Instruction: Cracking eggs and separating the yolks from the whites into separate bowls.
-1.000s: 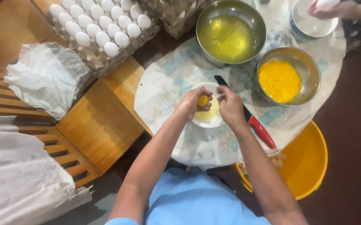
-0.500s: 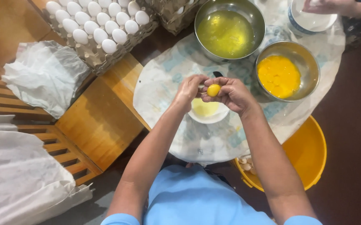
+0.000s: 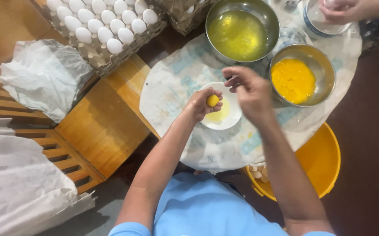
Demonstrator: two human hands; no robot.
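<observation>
Right hand [image 3: 251, 92] has lifted off the yolk [image 3: 212, 101], fingers loose | left hand [image 3: 202, 105] pinches it over small white bowl [image 3: 232, 120] | grip gently, avoid bursting.

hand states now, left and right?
Left hand: closed around an egg yolk, over the small white bowl.
Right hand: open, empty, fingers loosely curled above the bowl.

Glossy metal bowls [image 3: 302, 52] at one o'clock; a smooth white ceramic saucer [image 3: 233, 120]; matt wooden bench [image 3: 97, 126] at nine.
</observation>
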